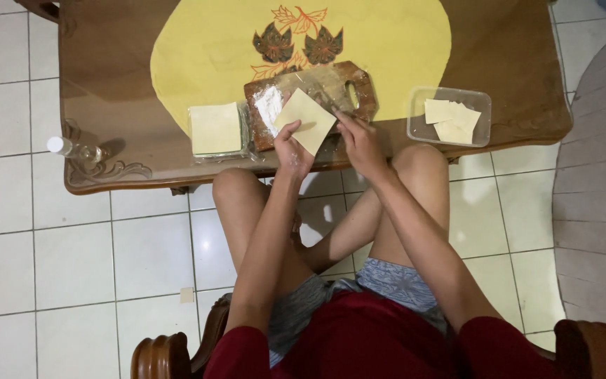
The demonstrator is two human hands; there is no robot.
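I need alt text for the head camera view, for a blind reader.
A seated person's left hand holds a square pale dough sheet over a floured wooden cutting board; the right hand touches its edge. A wrapper stack and plastic container flank the board.

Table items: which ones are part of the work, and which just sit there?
In use: square dough sheet in the left hand; right hand beside it; floured wooden board; sheet stack; clear tub.

Lying about: small bottle; yellow mat.

A brown wooden bench [513,63] carries a yellow oval mat [205,42] — on it a floured cutting board [331,78], a stack of pale wrappers [214,128], a clear plastic tray [484,102] — and a small bottle [71,148].
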